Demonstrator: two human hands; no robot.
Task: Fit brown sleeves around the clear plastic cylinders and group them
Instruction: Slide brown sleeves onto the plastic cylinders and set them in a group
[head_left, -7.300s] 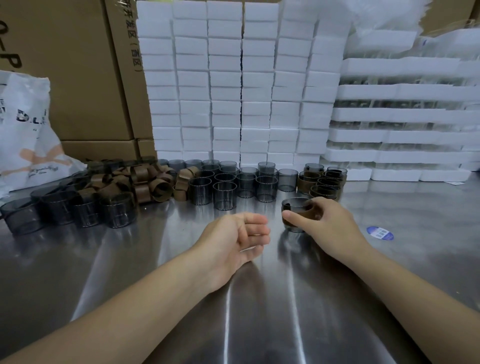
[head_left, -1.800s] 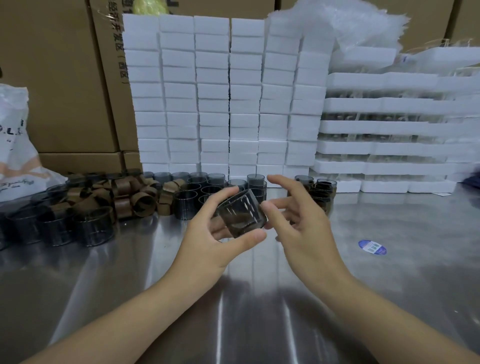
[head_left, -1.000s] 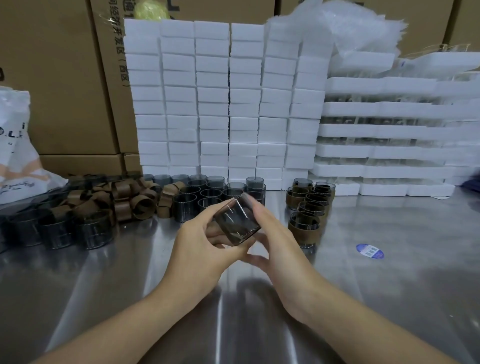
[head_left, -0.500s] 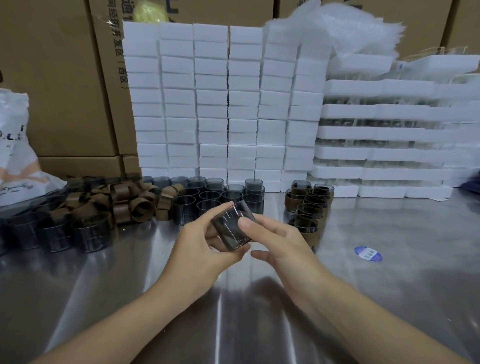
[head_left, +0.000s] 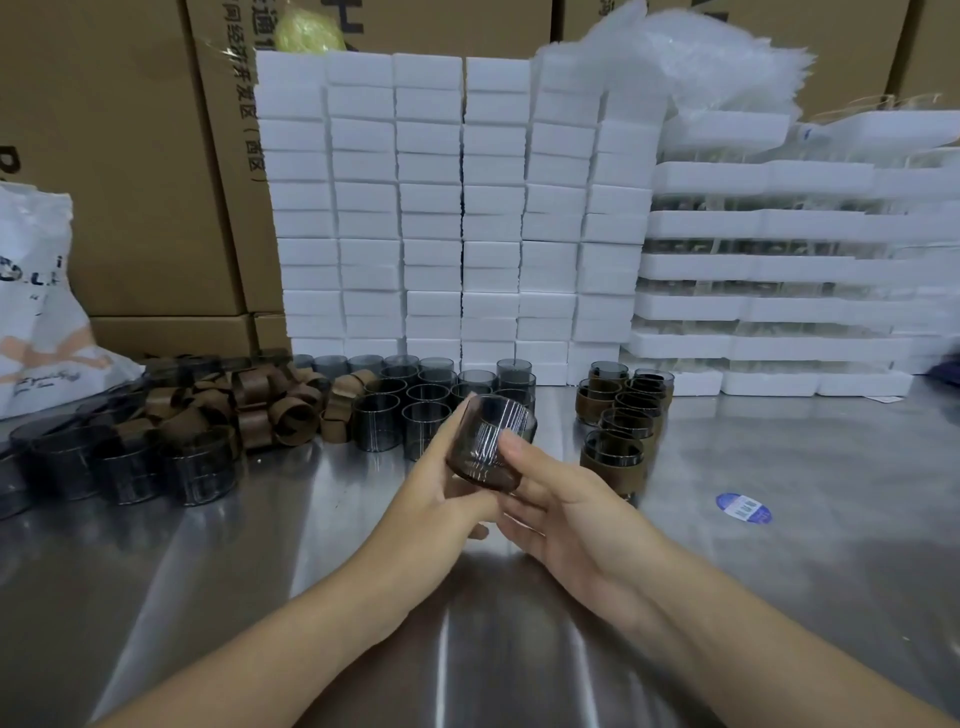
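You've got one cylinder (head_left: 491, 441) up off the table (head_left: 779, 571), held between both hands in front of you. It's tilted so the open mouth faces up and away. Prob. you hold it clear of the steel so you can turn it and work a sleeve along the wall w/o the rim catching; that's my read, not something shown. Can't tell if a sleeve is on it yet: the lower end looks brownish, but that may be skin seen thru the smoky plastic.

Layout suits the job. Loose sleeves (head_left: 270, 410) are heaped back-left, w/ bare cylinders (head_left: 410, 410) standing mouth-up just right of them, so both feed your L side. Finished ones form the sleeved group (head_left: 621, 421) back-right, just beyond your R side and apart from the bare stock, so the two don't mix. A far-left lot (head_left: 130, 462) of bare ones waits beside the sleeves. Behind it all are foam blocks (head_left: 457, 208), trays (head_left: 779, 270), cartons (head_left: 130, 156) and a bag (head_left: 36, 312). A blue sticker (head_left: 743, 507) lies on the table at right.

Hands:
- **L hand** (head_left: 441, 493) comes in from lower left, palm turned inward. Its fingers curl under and round the cylinder's left side, clamped on it.
- **R hand** (head_left: 566, 519) comes from lower right, thumb (head_left: 509, 446) pressed on the near wall and fingers curled below, also gripping the cylinder.

Both forearms run low over the table, and the hands meet under the cylinder.
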